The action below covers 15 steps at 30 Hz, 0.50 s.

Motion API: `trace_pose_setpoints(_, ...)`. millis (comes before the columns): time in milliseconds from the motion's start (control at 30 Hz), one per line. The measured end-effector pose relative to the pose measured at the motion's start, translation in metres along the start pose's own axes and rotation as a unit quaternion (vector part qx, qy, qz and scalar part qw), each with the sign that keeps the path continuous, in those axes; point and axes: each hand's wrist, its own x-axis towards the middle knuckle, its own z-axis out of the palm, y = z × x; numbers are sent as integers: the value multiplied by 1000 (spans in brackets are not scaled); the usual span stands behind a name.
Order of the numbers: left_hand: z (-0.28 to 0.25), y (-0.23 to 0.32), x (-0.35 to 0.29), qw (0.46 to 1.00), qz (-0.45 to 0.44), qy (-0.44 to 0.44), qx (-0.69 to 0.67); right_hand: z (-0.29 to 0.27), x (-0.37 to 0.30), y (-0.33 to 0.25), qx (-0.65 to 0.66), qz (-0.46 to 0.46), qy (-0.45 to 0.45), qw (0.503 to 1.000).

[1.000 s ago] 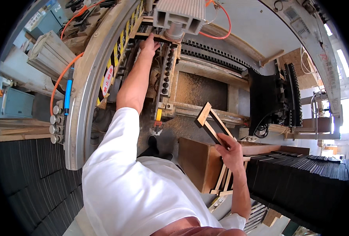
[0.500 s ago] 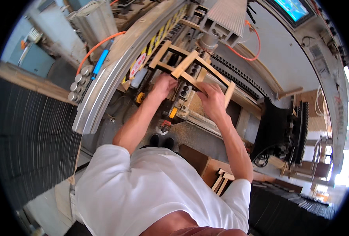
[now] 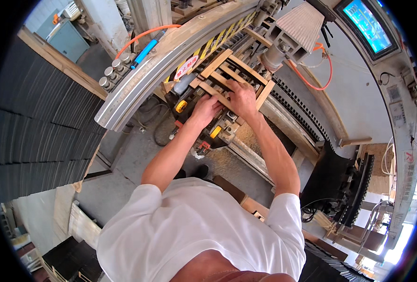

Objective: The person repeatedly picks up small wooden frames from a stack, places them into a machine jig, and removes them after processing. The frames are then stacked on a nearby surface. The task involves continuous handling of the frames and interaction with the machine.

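A pale wooden frame with dark-edged bars [image 3: 232,74] lies over the bed of a machine in front of me. My left hand [image 3: 206,110] is at the frame's near bar, its fingers curled around that bar's lower side. Close beside it, my right hand [image 3: 242,99] reaches over the frame, fingers bent down onto its inner bars. The fingertips of both hands are partly hidden. Below the frame sit metal clamp parts, among them a yellow round piece [image 3: 181,106] and a second yellow piece [image 3: 215,131].
A thick metal rail [image 3: 138,89] curves along the left, with a blue tube [image 3: 145,52] on it. Above the frame hangs a ribbed aluminium beam [image 3: 300,27]. A lit screen [image 3: 366,26] is at the far right. Dark stacked sheets [image 3: 39,127] stand left.
The frame sits differently between my hands, its crossing bar no longer on top in the middle. My right hand has moved in toward the left one. The whole view has shifted.
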Motion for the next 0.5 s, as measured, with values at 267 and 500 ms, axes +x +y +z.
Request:
trace_pose_setpoints(267, -73, 31, -133, 999, -17, -20, 47, 34, 51, 29, -19, 35, -35, 999)
trace_pose_setpoints(500, -142, 74, -225, 994, -46, 13, 96, 29, 44, 8, -15, 103, -36, 994)
